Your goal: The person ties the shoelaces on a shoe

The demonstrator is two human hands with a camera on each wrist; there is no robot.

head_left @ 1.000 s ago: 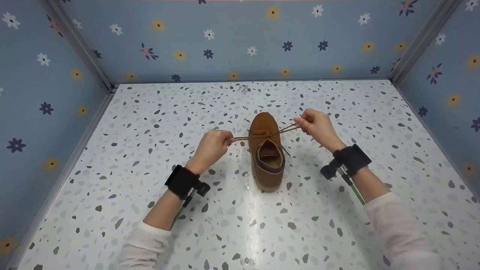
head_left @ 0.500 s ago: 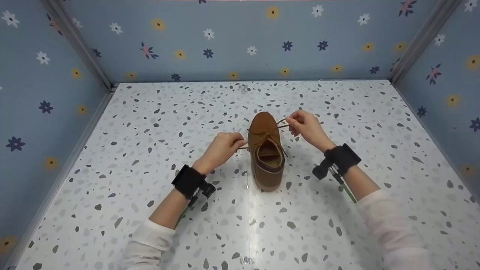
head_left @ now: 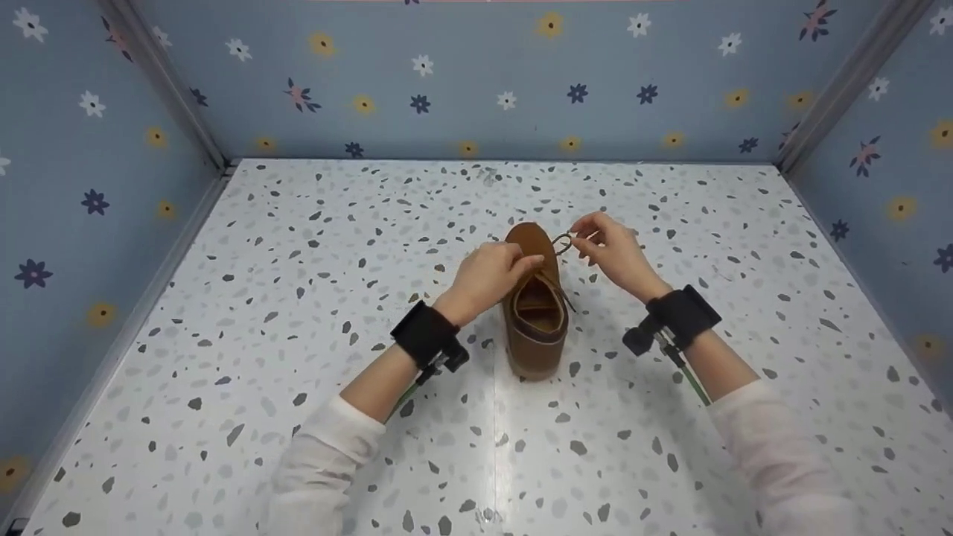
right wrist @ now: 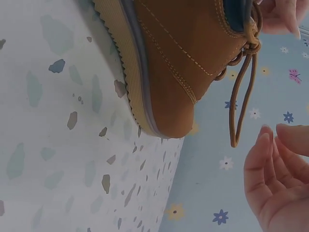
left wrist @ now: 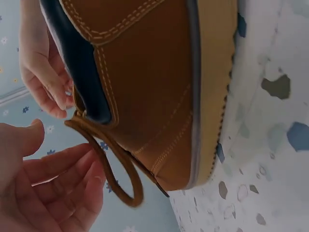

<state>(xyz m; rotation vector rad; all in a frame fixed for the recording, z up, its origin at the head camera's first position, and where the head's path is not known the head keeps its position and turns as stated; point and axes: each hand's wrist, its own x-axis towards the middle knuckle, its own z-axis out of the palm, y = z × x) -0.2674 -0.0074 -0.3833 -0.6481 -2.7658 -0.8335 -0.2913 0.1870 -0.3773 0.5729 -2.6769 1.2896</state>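
A brown lace-up shoe (head_left: 536, 361) stands upright on its sole, toe pointing away from me. Its lace is tied in a knot (right wrist: 252, 47) with loops at either side. My left hand (head_left: 488, 275) is over the lacing, hiding part of it; a lace loop (left wrist: 136, 197) hangs by its fingertips, and thumb and fingers are spread. To the right of the toe is my right hand (head_left: 614, 249), its thumb and fingertips close together. In the right wrist view the other lace loop (right wrist: 232, 116) hangs free, a little apart from those fingers.
The shoe stands on a white speckled tabletop (head_left: 335, 447). Blue flowered panels (head_left: 476, 67) close off the back and both sides. Each wrist wears a black strap with a small camera (head_left: 456, 356).
Both hands first pull the lace loops outward, then come closer to the shoe. The loops slacken and leave the fingers' grip. My left hand has moved right, over the lacing.
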